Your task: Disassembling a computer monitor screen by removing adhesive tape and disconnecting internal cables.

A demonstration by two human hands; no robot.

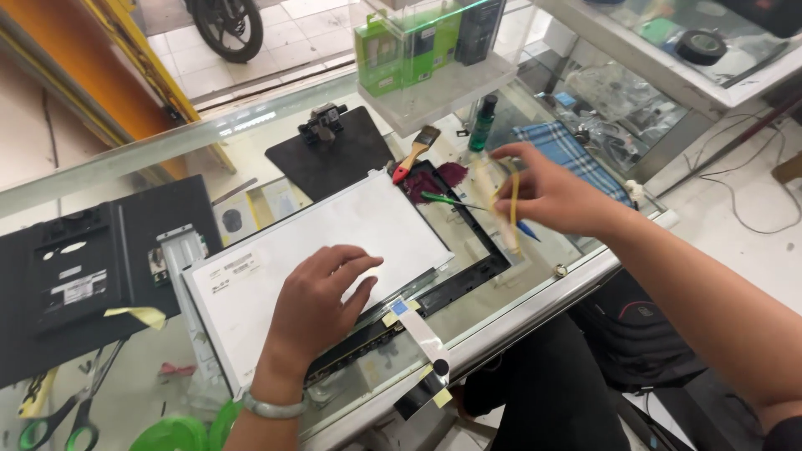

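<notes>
A flat laptop screen panel (276, 250), white back side up, lies on the glass counter (518, 296). My left hand (322, 296) rests flat on the panel's near edge, fingers spread, holding nothing. A ribbon cable with tape (422, 338) trails from the panel's near corner. My right hand (547, 196) hovers to the right of the panel and grips a thin yellow strip (513, 200). A green-handled tool (447, 200) lies just left of that hand. The black screen bezel frame (468, 267) sits under the panel's right end.
A black laptop base (92, 276) lies at the left, scissors with green handles (58, 418) near the front left. A black mat (334, 154), a red-handled brush (413, 154), a dark bottle (483, 121) and a checked cloth (568, 154) sit behind. A display case (434, 75) stands at the back.
</notes>
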